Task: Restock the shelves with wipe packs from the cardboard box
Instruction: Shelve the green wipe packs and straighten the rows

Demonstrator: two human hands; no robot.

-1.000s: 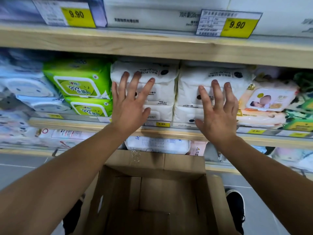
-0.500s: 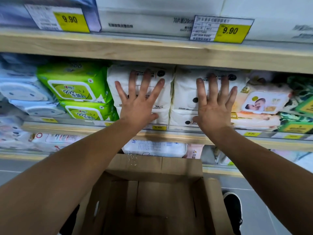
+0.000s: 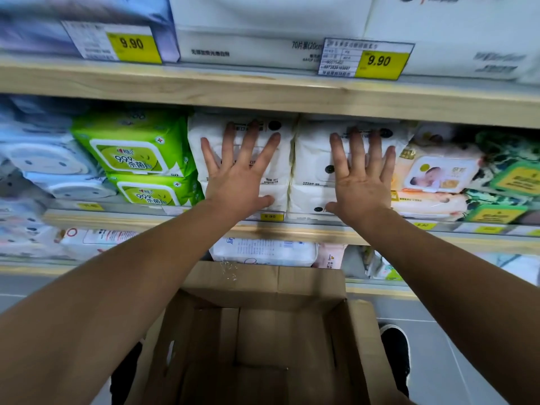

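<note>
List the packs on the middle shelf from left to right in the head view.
Pale blue packs → green packs → left white stack, under the left hand → right white stack, under the right hand → baby-picture pack.

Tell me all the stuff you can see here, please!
white wipe packs: two stacks, white, middle shelf centre, under the hands
green wipe packs: two, green, stacked left of the white ones
baby wipe pack: one, cream, right of the white ones
price tags: two big ones, yellow, upper shelf edge
cardboard box: one, brown, open, no packs visible inside, below the shelves
shoe: one, black, floor right of the box
left hand: flat, fingers spread
right hand: flat, fingers spread
</note>
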